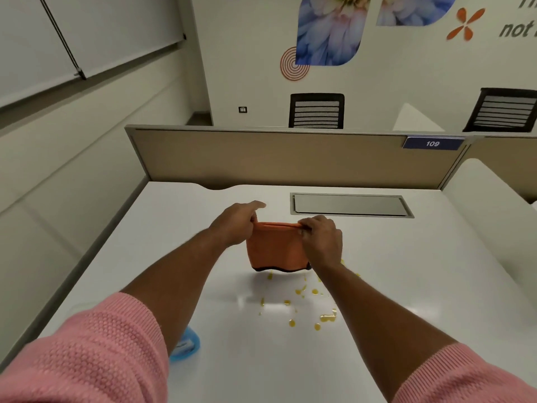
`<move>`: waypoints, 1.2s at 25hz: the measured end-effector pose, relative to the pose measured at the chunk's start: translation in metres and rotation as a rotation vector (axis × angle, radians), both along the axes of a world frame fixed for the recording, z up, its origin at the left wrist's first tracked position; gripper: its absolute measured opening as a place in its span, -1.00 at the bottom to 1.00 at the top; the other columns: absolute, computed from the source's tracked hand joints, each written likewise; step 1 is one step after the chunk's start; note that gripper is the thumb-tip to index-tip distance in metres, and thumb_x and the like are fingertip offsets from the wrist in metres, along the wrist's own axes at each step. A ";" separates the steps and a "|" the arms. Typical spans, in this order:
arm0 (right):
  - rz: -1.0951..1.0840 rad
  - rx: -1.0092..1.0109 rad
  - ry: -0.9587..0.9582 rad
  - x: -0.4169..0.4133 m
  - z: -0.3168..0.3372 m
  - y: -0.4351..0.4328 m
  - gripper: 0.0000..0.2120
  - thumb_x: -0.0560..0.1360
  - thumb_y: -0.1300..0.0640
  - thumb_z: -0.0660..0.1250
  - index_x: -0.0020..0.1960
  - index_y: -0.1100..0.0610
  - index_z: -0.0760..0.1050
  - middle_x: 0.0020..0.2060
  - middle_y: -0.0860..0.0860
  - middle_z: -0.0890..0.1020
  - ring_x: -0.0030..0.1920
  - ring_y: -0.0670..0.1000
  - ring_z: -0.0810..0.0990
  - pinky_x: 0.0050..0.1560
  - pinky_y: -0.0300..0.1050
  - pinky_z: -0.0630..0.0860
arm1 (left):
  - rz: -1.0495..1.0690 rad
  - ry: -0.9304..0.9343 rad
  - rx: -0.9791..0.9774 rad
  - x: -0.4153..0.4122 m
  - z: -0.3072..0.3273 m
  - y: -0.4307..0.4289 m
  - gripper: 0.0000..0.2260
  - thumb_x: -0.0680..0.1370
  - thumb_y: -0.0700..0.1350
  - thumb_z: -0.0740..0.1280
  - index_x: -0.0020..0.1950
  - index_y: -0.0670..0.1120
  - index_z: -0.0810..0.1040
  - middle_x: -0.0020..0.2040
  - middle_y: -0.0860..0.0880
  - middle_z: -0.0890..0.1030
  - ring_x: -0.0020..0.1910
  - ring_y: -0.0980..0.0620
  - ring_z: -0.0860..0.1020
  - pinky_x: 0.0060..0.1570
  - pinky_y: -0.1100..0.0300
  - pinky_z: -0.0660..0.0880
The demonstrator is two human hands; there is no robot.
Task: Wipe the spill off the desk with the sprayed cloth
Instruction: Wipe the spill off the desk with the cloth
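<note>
Head view: I see both hands up over the white bench [406,271], holding the orange cloth [274,251] between them. Left hand [236,223] is pinched shut on the cloth's top left corner, right hand [321,238] is clamped on the top right corner. The cloth hangs folded, its dark-edged bottom hem just above the bench surface; I can't tell if it touches. Yellow spill [302,303] sits in scattered drops and small puddles on the bench, near side of the cloth, between my forearms. Blue bottle [186,346] is partly hidden under the left forearm. Grey cable hatch [351,205] lies behind the hands, beige partition [290,158] beyond it.
</note>
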State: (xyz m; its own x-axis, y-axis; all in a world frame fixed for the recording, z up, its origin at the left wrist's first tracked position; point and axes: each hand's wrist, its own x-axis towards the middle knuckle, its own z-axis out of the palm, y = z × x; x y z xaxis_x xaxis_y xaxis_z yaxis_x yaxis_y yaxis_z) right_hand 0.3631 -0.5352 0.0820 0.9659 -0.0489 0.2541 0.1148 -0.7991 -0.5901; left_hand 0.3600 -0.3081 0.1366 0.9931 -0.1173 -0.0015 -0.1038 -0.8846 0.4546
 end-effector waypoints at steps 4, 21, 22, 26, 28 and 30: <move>0.029 -0.069 -0.022 0.010 -0.012 0.005 -0.70 0.50 0.20 0.30 0.11 -0.01 0.73 0.04 0.00 0.70 0.13 0.11 0.58 0.11 0.05 0.39 | 0.011 0.062 -0.073 0.010 -0.013 0.009 -0.38 0.43 -0.38 0.17 0.43 0.06 0.48 -0.07 0.09 0.65 -0.08 0.08 0.59 -0.14 0.23 0.53; 0.365 -0.311 0.484 -0.039 -0.077 -0.014 -0.73 0.49 0.06 0.29 0.13 -0.02 0.67 0.16 -0.03 0.67 0.13 0.10 0.64 0.21 -0.07 0.46 | -0.020 0.448 0.141 -0.054 -0.130 -0.012 -0.67 0.52 -0.03 0.25 0.26 0.14 0.58 0.24 0.02 0.62 0.18 -0.06 0.58 0.18 0.07 0.52; 0.377 -0.281 0.478 -0.036 -0.081 -0.011 -0.69 0.48 0.06 0.32 0.20 -0.03 0.66 0.24 -0.03 0.63 0.18 0.10 0.63 0.20 -0.09 0.48 | 0.015 0.395 0.134 -0.054 -0.136 -0.010 -0.66 0.52 0.01 0.24 0.27 0.13 0.57 0.26 0.03 0.62 0.20 -0.09 0.58 0.20 0.05 0.51; 0.491 -0.285 0.447 -0.033 -0.111 0.007 -0.54 0.53 -0.06 0.32 0.42 0.00 0.51 0.49 0.03 0.45 0.48 0.11 0.41 0.46 0.03 0.34 | 0.101 0.238 0.145 -0.052 -0.164 -0.003 -0.52 0.59 0.05 0.09 0.50 0.00 0.43 0.53 -0.07 0.42 0.54 -0.13 0.34 0.51 -0.05 0.27; 0.548 -0.307 0.433 -0.036 -0.131 0.019 -0.43 0.59 -0.20 0.22 0.56 -0.06 0.32 0.63 0.02 0.24 0.63 0.09 0.15 0.60 0.14 0.04 | 0.111 0.240 0.267 -0.045 -0.187 0.004 -0.48 0.68 0.01 0.08 0.65 0.00 0.13 0.68 -0.06 0.09 0.66 -0.08 0.02 0.61 -0.08 0.01; 0.578 -0.330 0.409 -0.041 -0.151 0.028 -0.37 0.62 -0.27 0.11 0.65 -0.12 0.11 0.68 -0.04 0.01 0.67 0.02 -0.11 0.62 0.16 -0.19 | 0.131 0.206 0.313 -0.043 -0.214 0.013 -0.44 0.70 0.03 0.08 0.67 -0.01 -0.01 0.69 -0.09 -0.04 0.67 -0.11 -0.08 0.60 -0.11 -0.06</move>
